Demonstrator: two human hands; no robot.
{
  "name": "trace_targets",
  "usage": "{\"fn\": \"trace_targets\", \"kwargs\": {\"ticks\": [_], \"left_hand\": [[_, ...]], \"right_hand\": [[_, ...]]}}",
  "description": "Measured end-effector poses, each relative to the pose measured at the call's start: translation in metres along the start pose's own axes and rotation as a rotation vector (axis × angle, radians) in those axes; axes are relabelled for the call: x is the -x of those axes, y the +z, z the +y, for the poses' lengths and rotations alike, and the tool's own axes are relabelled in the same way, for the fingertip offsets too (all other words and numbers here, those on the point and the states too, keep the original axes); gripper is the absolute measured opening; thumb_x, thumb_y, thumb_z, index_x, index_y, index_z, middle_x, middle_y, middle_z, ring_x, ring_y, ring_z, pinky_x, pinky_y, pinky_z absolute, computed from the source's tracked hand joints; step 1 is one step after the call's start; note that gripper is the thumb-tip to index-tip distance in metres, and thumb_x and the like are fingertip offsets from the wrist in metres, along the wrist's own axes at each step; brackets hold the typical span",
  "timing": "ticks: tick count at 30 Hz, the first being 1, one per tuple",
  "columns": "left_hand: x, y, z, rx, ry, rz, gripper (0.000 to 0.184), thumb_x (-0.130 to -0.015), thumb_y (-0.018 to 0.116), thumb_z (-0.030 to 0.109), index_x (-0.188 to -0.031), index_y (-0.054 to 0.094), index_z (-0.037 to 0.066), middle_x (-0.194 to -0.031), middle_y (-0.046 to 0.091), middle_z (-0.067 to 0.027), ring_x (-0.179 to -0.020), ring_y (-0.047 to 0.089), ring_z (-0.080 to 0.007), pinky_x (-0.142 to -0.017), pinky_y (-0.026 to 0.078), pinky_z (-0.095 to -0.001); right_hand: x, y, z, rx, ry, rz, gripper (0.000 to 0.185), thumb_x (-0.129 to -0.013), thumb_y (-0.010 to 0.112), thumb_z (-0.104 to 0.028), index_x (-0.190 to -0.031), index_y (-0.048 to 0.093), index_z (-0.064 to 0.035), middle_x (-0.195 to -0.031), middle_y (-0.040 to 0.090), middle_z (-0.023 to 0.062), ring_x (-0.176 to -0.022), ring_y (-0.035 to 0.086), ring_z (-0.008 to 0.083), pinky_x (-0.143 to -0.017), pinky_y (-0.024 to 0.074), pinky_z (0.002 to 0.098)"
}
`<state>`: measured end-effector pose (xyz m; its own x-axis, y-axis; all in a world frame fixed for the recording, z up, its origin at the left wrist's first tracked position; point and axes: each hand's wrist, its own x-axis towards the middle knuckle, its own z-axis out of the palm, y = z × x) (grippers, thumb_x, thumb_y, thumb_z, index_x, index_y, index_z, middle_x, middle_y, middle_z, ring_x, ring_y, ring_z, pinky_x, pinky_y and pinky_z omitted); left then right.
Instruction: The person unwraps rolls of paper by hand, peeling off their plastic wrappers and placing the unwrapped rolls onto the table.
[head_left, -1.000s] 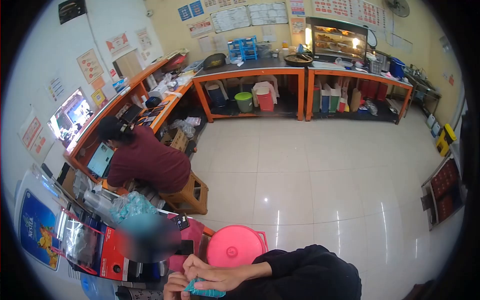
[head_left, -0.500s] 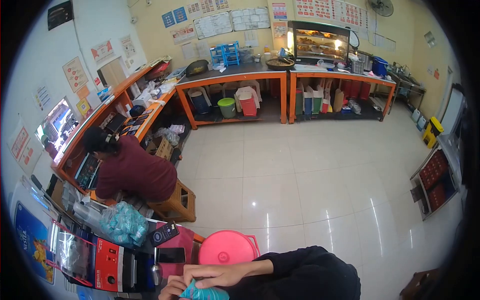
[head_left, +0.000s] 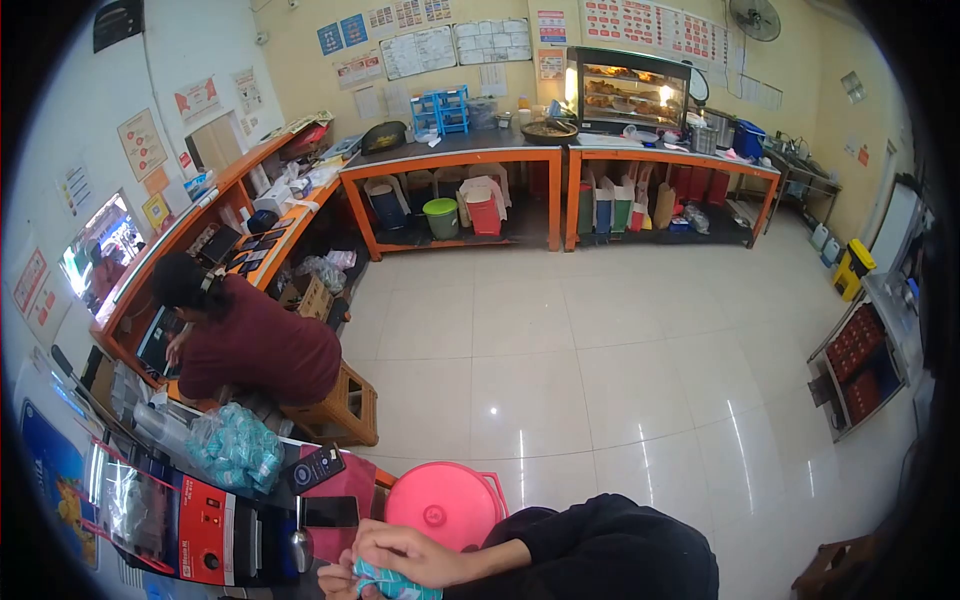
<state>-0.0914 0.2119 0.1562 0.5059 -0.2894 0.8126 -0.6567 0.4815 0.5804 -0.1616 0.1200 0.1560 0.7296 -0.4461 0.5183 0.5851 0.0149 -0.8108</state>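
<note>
Packet: turquoise, patterned, between the two hands, at the bottom edge of the view; lower part cut off.
Right hand: fingers bent and nearly closed, pressed on the packet from above; black sleeve behind the wrist.
Left hand: fingers curled in at the packet's near-left end, with hold of it; partly cut off by the edge, so the full grip cannot be told.
Change: the view has turned slightly; the hands have drawn closer over the packet, and less of it shows. Both hands remain engaged, so handling of the packet continues.
Pink lid: round, with knob, directly beyond the right hand; its near edge is hidden by that hand.
Phones: dark phone just beyond the left hand; lit phone farther out, tilted.
Red machine: left of the left hand; metal cup between them.
Bag: clear, filled with turquoise packets, beyond the machine, left of the lit phone.
Co-worker: seated beyond the bag, one hand at a screen; apart from the packet.
Obstruction: the phones and cup crowd the space beside the left hand.
</note>
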Motion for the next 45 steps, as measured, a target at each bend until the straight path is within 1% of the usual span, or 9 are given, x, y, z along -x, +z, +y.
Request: {"fn": "trace_targets", "kwargs": {"ticks": [6,15,16,20,28,31,34,39,45], "left_hand": [[-0.004,0.029,0.006,-0.091,-0.015,0.345,0.027,-0.096,0.054,0.028,-0.084,0.044,0.006,-0.085,0.044,-0.0082,-0.082,0.046,-0.0221,-0.075,0.037,-0.0372],[0.014,0.039,0.005,0.112,-0.671,0.316,0.042,-0.093,0.058,0.038,-0.114,0.046,0.003,-0.111,0.051,-0.0151,-0.1,0.053,-0.0277,-0.092,0.041,-0.0422],[0.037,0.018,-0.023,0.398,-0.722,0.541,0.068,-0.08,0.074,0.012,-0.136,0.038,0.003,-0.123,0.051,-0.0162,-0.113,0.052,-0.0304,-0.095,0.043,-0.0404],[0.061,-0.032,-0.042,-0.417,-0.399,0.187,0.101,-0.075,0.079,0.014,-0.147,0.009,-0.001,-0.135,0.04,-0.0225,-0.122,0.046,-0.0285,-0.1,0.04,-0.0426],[0.04,-0.059,-0.021,-0.659,-0.146,0.105,0.071,-0.062,0.086,0.015,-0.109,0.035,0.003,-0.112,0.05,-0.0194,-0.095,0.058,-0.0255,-0.078,0.048,-0.0345],[0.016,-0.043,0.012,-0.696,-0.095,-0.034,0.052,-0.092,0.06,0.037,-0.125,0.044,0.0,-0.118,0.053,-0.0158,-0.104,0.055,-0.026,-0.092,0.044,-0.0395],[0.026,-0.066,-0.008,0.255,-0.557,-0.122,0.077,-0.062,0.088,0.028,-0.11,0.034,0.003,-0.098,0.056,-0.0175,-0.074,0.063,-0.0252,-0.062,0.052,-0.0327],[0.021,-0.055,0.002,0.715,-0.732,0.06,0.077,-0.068,0.085,0.039,-0.115,0.04,-0.003,-0.096,0.06,-0.019,-0.063,0.063,-0.0274,-0.039,0.047,-0.0264],[0.026,-0.08,-0.002,0.46,-0.668,0.112,0.066,-0.077,0.073,0.051,-0.107,0.049,-0.002,-0.092,0.063,-0.0183,-0.066,0.066,-0.0257,-0.043,0.051,-0.0277]], "right_hand": [[-0.012,0.002,0.0,-0.764,0.363,0.157,0.031,-0.102,0.045,-0.034,-0.095,0.051,-0.0041,-0.086,0.05,-0.002,-0.082,0.049,0.006,-0.076,0.0423,0.0216],[-0.015,0.006,0.001,-0.049,0.053,0.183,0.025,-0.103,0.041,-0.028,-0.103,0.042,-0.003,-0.101,0.04,0.0056,-0.097,0.043,0.0123,-0.087,0.0364,0.0275],[-0.017,0.009,0.006,0.045,0.006,0.172,0.026,-0.102,0.044,-0.029,-0.104,0.042,-0.0028,-0.1,0.039,0.0065,-0.096,0.041,0.0131,-0.086,0.0364,0.028],[-0.021,0.009,0.011,0.247,0.03,0.01,0.029,-0.097,0.055,-0.027,-0.101,0.037,-0.0052,-0.103,0.039,0.0073,-0.1,0.041,0.0145,-0.088,0.0367,0.0296],[-0.03,0.0,0.012,-0.186,0.328,-0.197,0.018,-0.094,0.062,-0.019,-0.1,0.059,-0.0026,-0.087,0.058,0.0018,-0.087,0.056,0.0068,-0.077,0.0455,0.0249],[-0.032,0.001,0.012,-0.067,0.223,-0.132,0.015,-0.095,0.06,-0.018,-0.098,0.057,-0.0034,-0.086,0.057,0.0008,-0.083,0.055,0.0062,-0.073,0.0457,0.0241],[-0.034,-0.002,0.016,-0.051,0.218,-0.066,0.012,-0.096,0.057,-0.016,-0.099,0.055,-0.0044,-0.085,0.055,0.0002,-0.079,0.054,0.0054,-0.068,0.0456,0.0232],[-0.038,-0.007,0.025,-0.06,0.306,-0.11,0.018,-0.094,0.059,-0.013,-0.107,0.051,-0.0037,-0.091,0.055,0.0022,-0.083,0.056,0.0105,-0.075,0.047,0.0263],[-0.07,-0.005,-0.014,0.106,-0.109,-0.495,0.052,-0.088,0.067,-0.021,-0.132,0.047,-0.0025,-0.114,0.052,0.0115,-0.105,0.051,0.0199,-0.089,0.043,0.0324]]}}
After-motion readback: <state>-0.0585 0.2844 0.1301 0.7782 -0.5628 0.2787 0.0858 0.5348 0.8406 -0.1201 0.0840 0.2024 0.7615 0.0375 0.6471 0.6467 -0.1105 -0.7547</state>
